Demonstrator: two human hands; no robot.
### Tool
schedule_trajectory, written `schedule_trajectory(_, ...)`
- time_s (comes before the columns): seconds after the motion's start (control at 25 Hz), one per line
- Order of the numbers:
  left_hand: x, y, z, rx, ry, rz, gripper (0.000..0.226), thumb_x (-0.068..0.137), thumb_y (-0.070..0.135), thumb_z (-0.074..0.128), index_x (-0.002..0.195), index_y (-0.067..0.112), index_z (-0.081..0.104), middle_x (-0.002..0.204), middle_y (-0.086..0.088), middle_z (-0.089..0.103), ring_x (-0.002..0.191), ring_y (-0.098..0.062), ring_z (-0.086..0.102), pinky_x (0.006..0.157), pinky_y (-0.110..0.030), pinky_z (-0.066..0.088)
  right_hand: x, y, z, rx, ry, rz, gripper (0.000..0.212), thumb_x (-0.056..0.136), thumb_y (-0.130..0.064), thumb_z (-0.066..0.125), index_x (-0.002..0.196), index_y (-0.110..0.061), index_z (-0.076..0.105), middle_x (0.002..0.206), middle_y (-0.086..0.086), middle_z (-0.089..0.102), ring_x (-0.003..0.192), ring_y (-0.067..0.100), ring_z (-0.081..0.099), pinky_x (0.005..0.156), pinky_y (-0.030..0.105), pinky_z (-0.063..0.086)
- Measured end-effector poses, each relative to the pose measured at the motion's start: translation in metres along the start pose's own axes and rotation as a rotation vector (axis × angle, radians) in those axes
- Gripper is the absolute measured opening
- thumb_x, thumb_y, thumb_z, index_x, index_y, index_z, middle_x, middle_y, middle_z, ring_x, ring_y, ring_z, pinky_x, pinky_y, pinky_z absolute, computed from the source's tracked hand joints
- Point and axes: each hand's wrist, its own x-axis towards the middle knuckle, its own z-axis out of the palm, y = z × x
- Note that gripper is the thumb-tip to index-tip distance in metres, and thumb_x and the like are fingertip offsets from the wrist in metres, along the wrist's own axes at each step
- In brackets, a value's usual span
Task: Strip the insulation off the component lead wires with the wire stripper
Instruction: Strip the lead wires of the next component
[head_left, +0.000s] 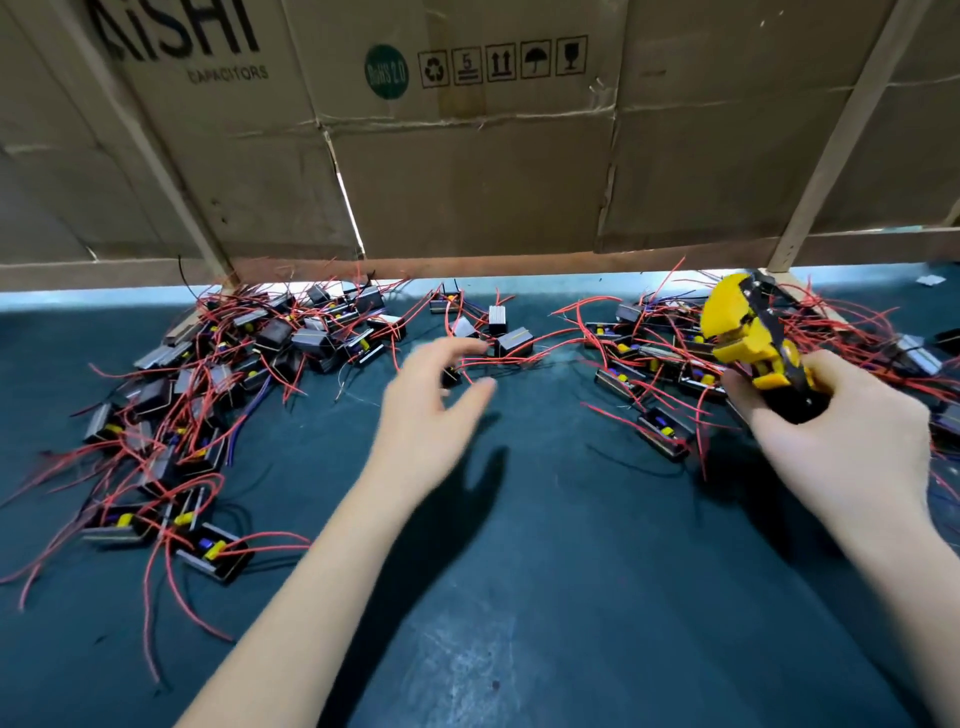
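Fingers of the left hand (434, 387) spread wide and blurred, hovering over red lead wires (511, 358) just beyond their tips; fingers of the right hand (831, 415) curl around the yellow wire stripper (743, 332), its head pointing away above the surface (519, 571)

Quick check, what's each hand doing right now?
Left hand: open, fingers spread, reaching toward the loose components mid-table, holding nothing.
Right hand: closed around the yellow wire stripper handles.
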Motion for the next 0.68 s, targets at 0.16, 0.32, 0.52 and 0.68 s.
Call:
schedule_trajectory(0.16,0.021,-0.056,-0.037,0.535,0.158,-0.356,0.034,0.089,0.017,0.062,0.122,0.015,0.063,0.134,-0.015,0.051,0.127,-0.037,0.039,0.105,-0.041,0.032,-0.001,0.000,0.000,0.108,0.019,-0.005,0.048,0.079,-0.060,0.066,0.064,-0.019,0.048,0.057,-0.003,0.052,0.061,0.027,0.048,0.057,0.034,0.031)
schedule_trajectory(0.32,0.026,-0.078,-0.043,0.471,0.179,-0.474,0.035,0.088,0.016,0.058,0.123,0.016,0.066,0.129,-0.010,0.063,0.125,-0.035,0.048,0.105,-0.043,0.037,-0.003,-0.002,0.001,0.065,0.009,-0.069,0.037,0.080,-0.052,0.069,0.067,-0.021,0.053,0.060,-0.004,0.055,0.065,0.030,0.053,0.061,0.037,0.041)
schedule_trajectory(0.52,0.021,-0.070,-0.040,0.628,0.385,-0.266,0.038,0.083,0.011,0.063,0.121,0.008,0.064,0.127,-0.016,0.059,0.121,-0.039,0.045,0.098,-0.045,0.035,-0.003,-0.002,0.002,0.044,-0.010,-0.088,0.033,0.078,-0.049,0.070,0.074,-0.018,0.060,0.069,0.001,0.060,0.072,0.031,0.055,0.069,0.040,0.047)
schedule_trajectory(0.68,0.024,-0.058,-0.022,0.543,0.109,0.120,0.040,0.087,0.004,0.060,0.127,0.007,0.059,0.134,-0.012,0.056,0.126,-0.035,0.044,0.106,-0.040,0.033,-0.004,-0.003,0.004,0.038,-0.027,-0.108,0.031,0.078,-0.046,0.072,0.072,-0.019,0.059,0.068,0.002,0.060,0.072,0.031,0.054,0.068,0.040,0.047)
